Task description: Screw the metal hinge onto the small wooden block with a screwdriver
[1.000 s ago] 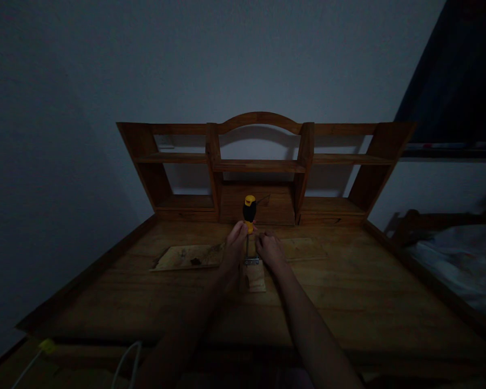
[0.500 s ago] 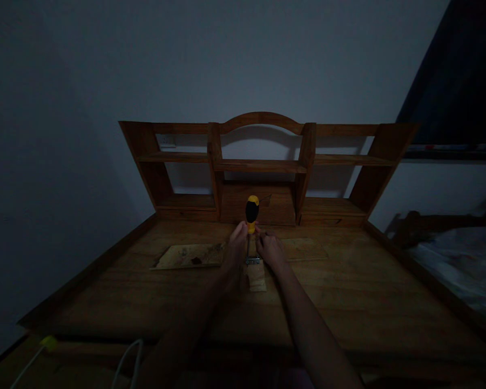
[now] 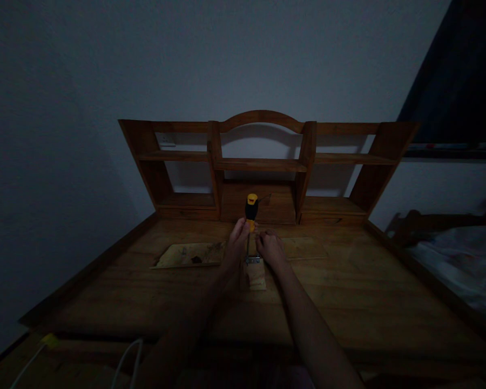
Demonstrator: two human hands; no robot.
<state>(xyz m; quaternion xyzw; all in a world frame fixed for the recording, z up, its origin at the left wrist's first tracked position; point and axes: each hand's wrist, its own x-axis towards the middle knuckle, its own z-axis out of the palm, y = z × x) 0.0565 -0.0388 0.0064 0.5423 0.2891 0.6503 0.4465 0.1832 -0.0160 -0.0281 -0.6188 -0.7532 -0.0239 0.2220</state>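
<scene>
A yellow and black screwdriver [image 3: 251, 209] stands nearly upright, its shaft reaching down to a small metal bracket [image 3: 252, 260]. My left hand [image 3: 236, 241] is closed around the lower end of its handle. Beside the shaft, my right hand [image 3: 270, 246] rests low with fingers curled near the bracket; what its fingertips hold, if anything, is hidden. Below the bracket lies a short wood piece [image 3: 257, 275]. A longer wooden strip [image 3: 188, 254] with dark marks lies to the left, and another thin board [image 3: 305, 248] extends to the right of my right hand.
The wooden desk [image 3: 360, 286] carries a shelf unit [image 3: 261, 165] along its back against the wall. White cables [image 3: 129, 356] and a yellow-green object [image 3: 49, 340] are at the lower left. Pale fabric or plastic [image 3: 461, 259] lies beyond the desk's right edge.
The screwdriver handle has shifted and turned slightly. My right hand's fingers have moved a little away from the handle; my left hand remains on it.
</scene>
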